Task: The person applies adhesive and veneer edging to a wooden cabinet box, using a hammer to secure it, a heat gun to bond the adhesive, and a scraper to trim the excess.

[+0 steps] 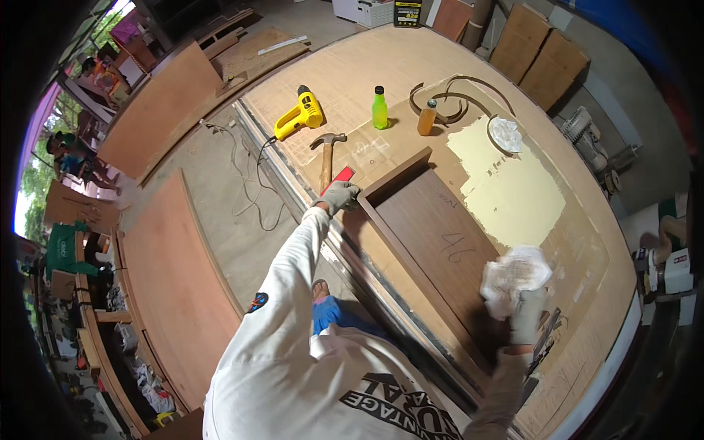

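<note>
Head view, noted from beside the table. Brown, wood-grained, shallow rectangular box (429, 220) lies open face up on the broad beige tabletop (323, 70), presumably so the inside can be reached.

Right hand in a pale glove (526, 319): closed around a crumpled white cloth (515, 275) with brown smudges, at the box's right side, toward the near end. Blur; cannot tell whether cloth touches wood.

Left hand in a grey glove (339, 196): at the box's far left corner, perhaps steadying it. Cannot tell whether the fingers grip. Flat red strip (341, 177) just beside it.

Wooden-handled claw hammer (327, 158) and yellow gun-shaped power tool (301, 116) lie beyond, likely parked within left reach. 2 bottles, 1 bright green (379, 111), 1 amber (427, 119), stand upright farther in, probably clear of both elbows.
</note>
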Demonstrator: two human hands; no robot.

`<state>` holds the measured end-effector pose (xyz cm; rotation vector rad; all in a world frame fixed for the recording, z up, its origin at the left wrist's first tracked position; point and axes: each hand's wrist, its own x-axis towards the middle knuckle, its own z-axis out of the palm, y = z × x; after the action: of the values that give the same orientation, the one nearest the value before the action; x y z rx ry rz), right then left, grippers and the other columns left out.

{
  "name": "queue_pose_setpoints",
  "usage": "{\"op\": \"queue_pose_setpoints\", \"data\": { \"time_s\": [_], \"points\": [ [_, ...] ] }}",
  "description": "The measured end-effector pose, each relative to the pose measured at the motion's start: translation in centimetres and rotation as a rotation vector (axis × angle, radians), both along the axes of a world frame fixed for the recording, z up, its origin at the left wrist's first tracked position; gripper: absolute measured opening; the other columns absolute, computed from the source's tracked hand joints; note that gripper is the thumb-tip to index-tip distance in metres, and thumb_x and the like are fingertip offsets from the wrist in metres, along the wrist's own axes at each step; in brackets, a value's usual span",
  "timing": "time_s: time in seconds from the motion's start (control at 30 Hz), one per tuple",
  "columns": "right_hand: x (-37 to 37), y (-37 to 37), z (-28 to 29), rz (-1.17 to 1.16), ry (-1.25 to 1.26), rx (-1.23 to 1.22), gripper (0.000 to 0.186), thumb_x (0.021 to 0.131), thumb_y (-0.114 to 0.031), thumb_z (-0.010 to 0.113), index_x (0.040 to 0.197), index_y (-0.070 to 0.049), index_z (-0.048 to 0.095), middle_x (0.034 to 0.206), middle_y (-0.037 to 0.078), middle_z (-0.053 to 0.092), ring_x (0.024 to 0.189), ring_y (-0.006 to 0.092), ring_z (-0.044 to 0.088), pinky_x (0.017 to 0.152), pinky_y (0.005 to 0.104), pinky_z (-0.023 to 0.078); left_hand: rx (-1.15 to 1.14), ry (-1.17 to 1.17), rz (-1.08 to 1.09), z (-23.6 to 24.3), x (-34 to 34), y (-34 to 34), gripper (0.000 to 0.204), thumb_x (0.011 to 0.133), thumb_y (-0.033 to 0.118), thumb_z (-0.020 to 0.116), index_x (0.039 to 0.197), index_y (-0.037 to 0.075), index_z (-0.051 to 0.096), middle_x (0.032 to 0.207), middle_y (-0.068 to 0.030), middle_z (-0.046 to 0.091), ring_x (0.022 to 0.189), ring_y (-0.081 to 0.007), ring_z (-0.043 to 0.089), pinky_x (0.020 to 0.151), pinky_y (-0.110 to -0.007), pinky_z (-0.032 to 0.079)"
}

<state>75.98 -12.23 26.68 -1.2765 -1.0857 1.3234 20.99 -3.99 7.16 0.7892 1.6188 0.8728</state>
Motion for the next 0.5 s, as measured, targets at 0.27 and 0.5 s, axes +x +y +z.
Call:
{"op": "queue_pose_setpoints", "data": {
  "time_s": [0.27, 0.5],
  "points": [
    [-23.4, -2.5, -2.0, 0.126, 0.330, -0.117, 0.036, 0.104, -0.018, 0.065, 0.132, 0.004, 0.061, 0.123, 0.009, 0.069, 0.107, 0.0171, 0.068, 0.091, 0.0322, 0.057, 0.125, 0.300, -0.106, -2.4, 1.0, 0.2, 0.041, 0.092, 0.041, 0.079, 0.100, 0.000, 0.077, 0.084, -0.0146, 0.074, 0.079, -0.0232, 0.072, 0.073, -0.037, 0.058],
    [-31.5, 7.1, -4.5, -0.099, -0.665, 0.485, 0.020, 0.098, -0.005, 0.059, 0.115, 0.000, 0.069, 0.112, 0.012, 0.071, 0.103, 0.0239, 0.068, 0.090, 0.0337, 0.053, -0.122, -0.115, -0.114, -5.4, -0.8, -1.8, 0.037, 0.099, 0.034, 0.066, 0.090, 0.000, 0.075, 0.084, -0.0166, 0.075, 0.087, -0.0230, 0.074, 0.076, -0.034, 0.058]
  ]
}}
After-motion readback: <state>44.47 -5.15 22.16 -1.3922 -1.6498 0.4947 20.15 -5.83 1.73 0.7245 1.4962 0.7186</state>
